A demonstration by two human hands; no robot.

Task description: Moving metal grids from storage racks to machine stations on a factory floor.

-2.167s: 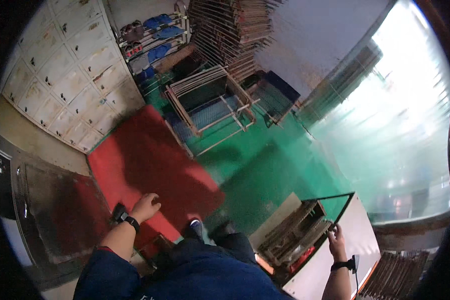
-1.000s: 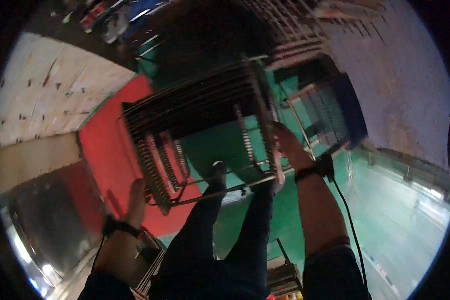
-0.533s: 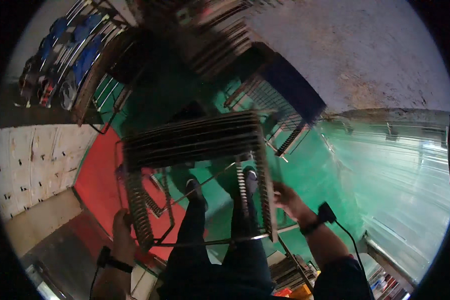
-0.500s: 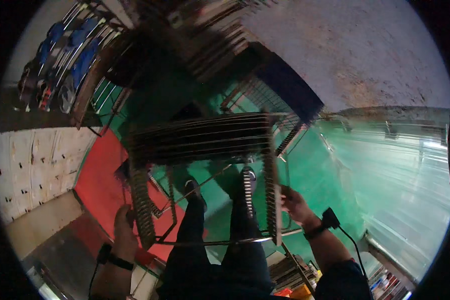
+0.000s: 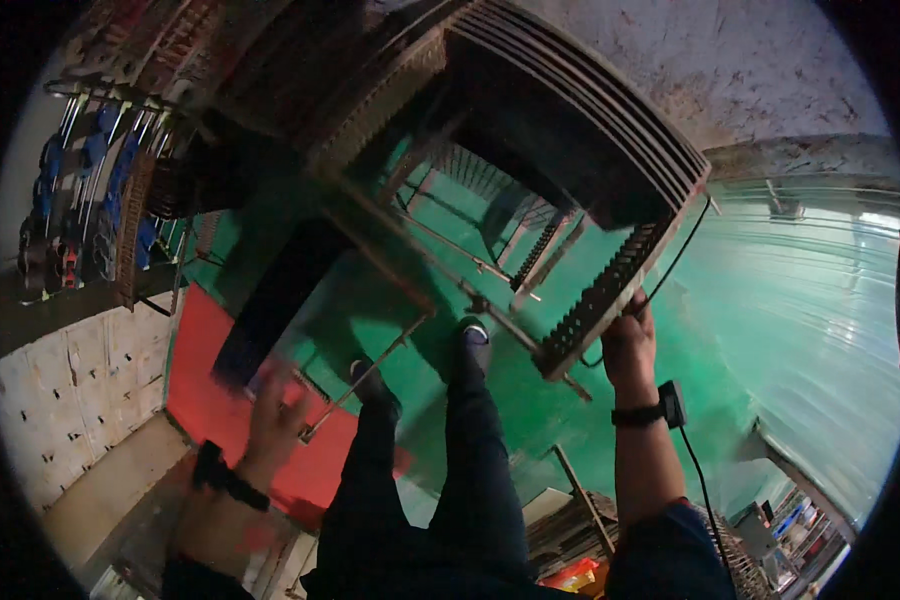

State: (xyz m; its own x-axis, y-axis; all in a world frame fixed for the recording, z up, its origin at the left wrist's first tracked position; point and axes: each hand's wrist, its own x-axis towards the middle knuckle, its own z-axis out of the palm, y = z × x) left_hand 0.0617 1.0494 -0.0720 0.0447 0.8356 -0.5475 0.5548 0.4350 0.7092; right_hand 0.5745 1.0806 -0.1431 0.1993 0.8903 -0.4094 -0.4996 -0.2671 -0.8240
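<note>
A metal rack with toothed side rails (image 5: 607,290) hangs tilted in front of me, with several thin parallel bars or panel edges along its far side. My right hand (image 5: 630,345) is closed around the near right corner of its frame. My left hand (image 5: 273,425) is off the rack, its fingers spread and smeared by motion. Just beyond that hand stands a long dark panel-like block (image 5: 280,300), partly over the red floor. Through the frame, another toothed rack (image 5: 545,250) shows on the green floor. My wrists each carry a dark strap.
Racks with blue items and metal rods (image 5: 95,190) stand at the left. Below them is a pale cabinet (image 5: 80,375). A translucent plastic sheet (image 5: 800,320) hangs along the right. Behind my legs lie stacked racks (image 5: 570,535). My feet stand on green floor (image 5: 420,430) beside the red mat (image 5: 205,370).
The rack has swung up, away and to the right, and now tilts. My left hand has let go of it. My right hand has stayed on its frame and moved up with it.
</note>
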